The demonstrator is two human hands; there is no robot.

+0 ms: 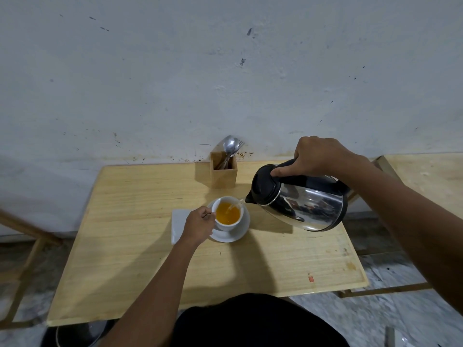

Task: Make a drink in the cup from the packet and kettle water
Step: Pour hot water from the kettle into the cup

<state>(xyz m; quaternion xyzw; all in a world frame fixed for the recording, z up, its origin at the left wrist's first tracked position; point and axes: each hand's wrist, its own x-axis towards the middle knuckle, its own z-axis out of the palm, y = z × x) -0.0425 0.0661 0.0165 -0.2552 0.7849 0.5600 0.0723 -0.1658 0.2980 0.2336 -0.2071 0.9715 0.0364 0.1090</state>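
Observation:
A white cup stands on a white saucer in the middle of the wooden table. Orange liquid fills much of the cup. My left hand grips the cup's handle side. My right hand holds the steel kettle by its black handle, thumb on the lid. The kettle is tilted left, and a thin stream of water runs from its spout into the cup. No packet is clearly visible.
A white napkin or paper lies left of the saucer, partly under my left hand. A wooden holder with spoons and a fork stands at the back by the wall. Another table is at the right.

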